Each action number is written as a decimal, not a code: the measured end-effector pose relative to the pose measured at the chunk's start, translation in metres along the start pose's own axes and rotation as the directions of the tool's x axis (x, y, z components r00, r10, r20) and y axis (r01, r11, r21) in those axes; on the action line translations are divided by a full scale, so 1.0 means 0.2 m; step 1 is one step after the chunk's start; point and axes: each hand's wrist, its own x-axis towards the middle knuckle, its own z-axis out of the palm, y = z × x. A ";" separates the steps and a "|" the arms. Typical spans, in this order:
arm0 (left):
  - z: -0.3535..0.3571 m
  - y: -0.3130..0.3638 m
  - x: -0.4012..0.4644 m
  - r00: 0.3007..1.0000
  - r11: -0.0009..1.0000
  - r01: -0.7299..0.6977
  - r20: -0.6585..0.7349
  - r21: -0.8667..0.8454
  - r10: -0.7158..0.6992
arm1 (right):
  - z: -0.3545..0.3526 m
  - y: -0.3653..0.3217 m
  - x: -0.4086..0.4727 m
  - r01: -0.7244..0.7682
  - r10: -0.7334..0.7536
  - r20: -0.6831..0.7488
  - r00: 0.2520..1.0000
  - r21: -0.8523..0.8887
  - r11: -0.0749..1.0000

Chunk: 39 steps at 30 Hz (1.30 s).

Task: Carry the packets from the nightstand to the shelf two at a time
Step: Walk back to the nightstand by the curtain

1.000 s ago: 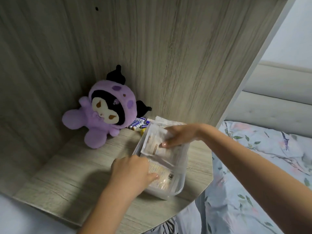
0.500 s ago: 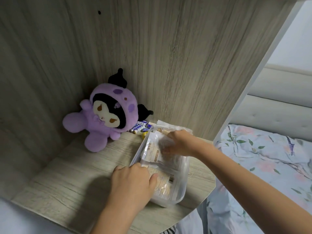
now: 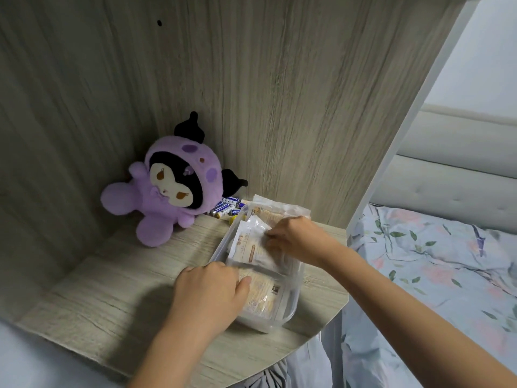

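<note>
Right hand (image 3: 296, 240) has slid deeper over the clear tub (image 3: 293, 301), fingers now curled pinching a white packet (image 3: 249, 247). Left hand (image 3: 212, 292) grips the near packet (image 3: 265, 295) by the nightstand's (image 3: 112, 289) front-right edge.

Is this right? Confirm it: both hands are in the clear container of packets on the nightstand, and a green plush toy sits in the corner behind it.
One detail is wrong: the plush toy is purple, not green, as the head view shows. The rest holds: the left hand and right hand are both in the clear container of packets on the nightstand.
</note>
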 end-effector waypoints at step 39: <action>0.37 1.79 -2.51 -0.472 -0.458 -0.881 0.138 -0.121 0.871 | 0.36 -2.20 -3.86 -0.770 0.808 0.001 -0.589 0.303 -0.562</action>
